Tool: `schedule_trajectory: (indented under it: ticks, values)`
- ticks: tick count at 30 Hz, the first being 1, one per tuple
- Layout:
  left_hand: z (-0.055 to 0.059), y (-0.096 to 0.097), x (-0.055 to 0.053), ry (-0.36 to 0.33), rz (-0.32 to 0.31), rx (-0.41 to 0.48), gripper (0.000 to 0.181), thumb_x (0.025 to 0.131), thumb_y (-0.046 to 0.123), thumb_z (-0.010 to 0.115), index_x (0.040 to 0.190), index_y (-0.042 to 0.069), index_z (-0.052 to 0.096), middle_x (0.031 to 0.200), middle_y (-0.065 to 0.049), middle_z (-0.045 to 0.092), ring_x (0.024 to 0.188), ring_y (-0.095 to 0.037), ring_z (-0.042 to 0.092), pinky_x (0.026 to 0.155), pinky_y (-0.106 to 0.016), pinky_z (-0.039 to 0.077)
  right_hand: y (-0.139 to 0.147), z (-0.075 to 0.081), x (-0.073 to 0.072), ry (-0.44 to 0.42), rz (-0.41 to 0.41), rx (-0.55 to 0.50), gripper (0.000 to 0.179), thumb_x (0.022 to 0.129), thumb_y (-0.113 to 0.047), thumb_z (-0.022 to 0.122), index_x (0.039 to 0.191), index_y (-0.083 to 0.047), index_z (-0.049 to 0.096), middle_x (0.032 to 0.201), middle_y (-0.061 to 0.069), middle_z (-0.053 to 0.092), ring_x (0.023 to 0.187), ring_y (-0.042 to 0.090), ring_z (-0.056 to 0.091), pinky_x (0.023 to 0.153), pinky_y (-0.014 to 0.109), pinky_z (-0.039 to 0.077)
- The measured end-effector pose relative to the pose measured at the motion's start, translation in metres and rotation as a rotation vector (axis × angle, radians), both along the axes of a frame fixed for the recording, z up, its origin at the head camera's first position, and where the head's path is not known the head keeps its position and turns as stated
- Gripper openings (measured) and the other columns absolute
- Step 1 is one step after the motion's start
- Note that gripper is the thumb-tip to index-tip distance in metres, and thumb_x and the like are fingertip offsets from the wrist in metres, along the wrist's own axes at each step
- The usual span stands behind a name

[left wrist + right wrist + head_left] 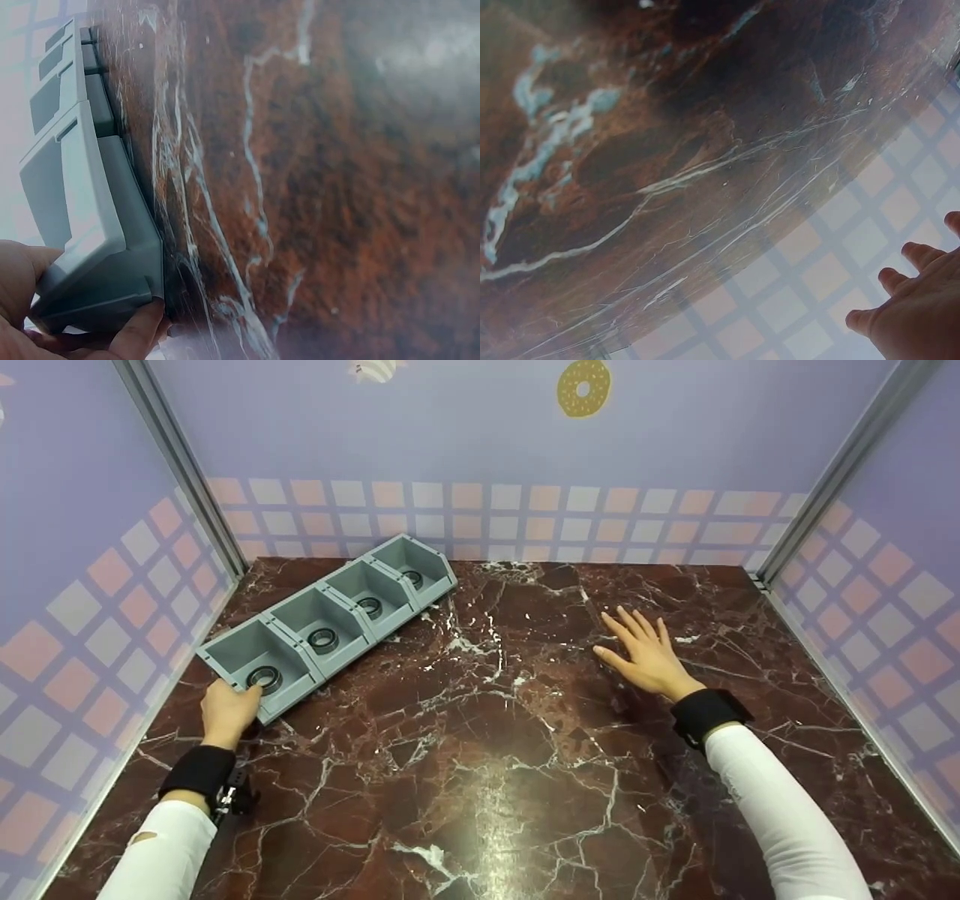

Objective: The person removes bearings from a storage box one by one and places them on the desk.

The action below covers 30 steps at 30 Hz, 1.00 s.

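A row of joined grey open-front bins (341, 607) lies slantwise at the back left, each compartment with black-and-silver ball bearings (323, 640) in it. My left hand (229, 711) grips the near end wall of the bin row, thumb over the rim by the closest bearing (265, 679). In the left wrist view, the fingers (139, 330) curl under that grey end. Over the right part of the table, my right hand (646, 656) is held with fingers spread and touches no object. The right wrist view shows the same hand (919, 300) at its lower right.
The dark red marble tabletop (480, 735) has white veins. Lilac panels with pink and white squares (506, 517) enclose it at the back and both sides, with metal posts (817, 472) at the rear corners. The bins' far end is near the back panel.
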<state>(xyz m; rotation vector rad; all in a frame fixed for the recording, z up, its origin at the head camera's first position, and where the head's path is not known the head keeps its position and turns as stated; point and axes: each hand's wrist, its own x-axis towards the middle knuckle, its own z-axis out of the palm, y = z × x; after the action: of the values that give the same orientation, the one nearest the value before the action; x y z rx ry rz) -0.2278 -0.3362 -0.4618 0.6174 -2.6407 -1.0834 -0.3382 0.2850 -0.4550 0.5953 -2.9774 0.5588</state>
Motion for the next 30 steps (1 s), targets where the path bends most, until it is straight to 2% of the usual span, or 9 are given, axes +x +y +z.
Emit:
schedule_trajectory:
  ticks: [2,7,10,23,30]
  values:
    - [-0.0002,-0.0005,-0.0004,-0.001,0.000,-0.001,0.032,0.096,0.016,0.057,0.083,-0.014,0.056,0.108,-0.047,0.058,0.103,-0.065,0.055,0.089,-0.065,0.045,0.0000,0.0001,-0.0004,0.002,-0.001,0.002,0.074,0.106,-0.055,0.046,0.166,-0.016,0.025,0.170,0.020,0.015,0.156,0.042,0.005,0.119,0.062,-0.011]
    - [-0.0005,-0.0009,-0.0009,-0.020,0.004,-0.001,0.042,0.096,0.017,0.056,0.102,-0.025,0.056,0.116,-0.049,0.055,0.109,-0.066,0.053,0.093,-0.066,0.043,-0.0003,0.0002,-0.0003,0.007,-0.004,0.005,0.074,0.106,-0.055,0.046,0.166,-0.016,0.026,0.171,0.018,0.015,0.156,0.042,0.006,0.119,0.062,-0.010]
    - [-0.0005,-0.0010,-0.0009,-0.038,0.005,0.003,0.047,0.096,0.018,0.054,0.111,-0.027,0.054,0.120,-0.049,0.053,0.113,-0.065,0.051,0.096,-0.066,0.042,-0.0003,0.0001,-0.0003,0.010,-0.006,0.006,0.074,0.106,-0.055,0.047,0.166,-0.016,0.027,0.171,0.017,0.014,0.156,0.042,0.006,0.119,0.062,-0.010]
    - [0.0045,-0.0004,0.0006,-0.068,0.000,0.000,0.049,0.098,0.019,0.052,0.114,-0.027,0.053,0.124,-0.049,0.052,0.115,-0.065,0.051,0.097,-0.067,0.042,0.0010,0.0023,0.0001,0.006,-0.007,-0.001,0.074,0.106,-0.056,0.046,0.166,-0.015,0.026,0.171,0.017,0.014,0.156,0.042,0.005,0.119,0.061,-0.012]
    - [0.0060,-0.0003,0.0018,-0.072,-0.004,-0.002,0.047,0.097,0.019,0.051,0.111,-0.026,0.054,0.122,-0.049,0.053,0.114,-0.065,0.052,0.096,-0.067,0.043,0.0012,0.0027,-0.0003,0.017,-0.008,0.005,0.074,0.106,-0.055,0.046,0.166,-0.015,0.027,0.170,0.018,0.016,0.155,0.044,0.008,0.120,0.062,-0.010]
